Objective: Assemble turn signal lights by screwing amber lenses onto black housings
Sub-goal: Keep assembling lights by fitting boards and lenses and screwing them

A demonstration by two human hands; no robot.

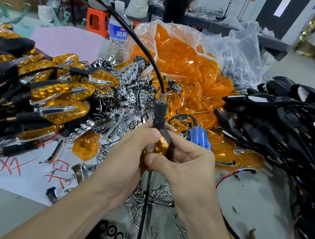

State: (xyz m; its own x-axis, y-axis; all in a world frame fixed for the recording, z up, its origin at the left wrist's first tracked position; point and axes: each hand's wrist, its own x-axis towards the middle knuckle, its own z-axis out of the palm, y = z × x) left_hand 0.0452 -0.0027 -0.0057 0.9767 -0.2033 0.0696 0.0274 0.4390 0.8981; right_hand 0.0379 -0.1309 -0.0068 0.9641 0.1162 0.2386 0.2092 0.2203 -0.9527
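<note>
My left hand [131, 152] and my right hand [185, 161] meet at the middle of the table and both grip one turn signal light [162, 140]. Its black stalk [160, 113] stands upright above my fingers, with a threaded tip and a black cable arching up to the left. A bit of its amber lens shows between my thumbs; the rest is hidden in my hands. Loose screws [154, 194] lie on the table below my wrists. A blue electric screwdriver [199, 138] lies just behind my right hand.
Assembled amber lights [55, 88] are heaped at the left, chrome reflectors [128, 87] in the middle, a bag of amber lenses [181, 62] behind, black housings [285, 125] with wires at the right. A water bottle [117, 38] stands at the back. Black nuts [108, 236] lie near the front edge. People stand far behind.
</note>
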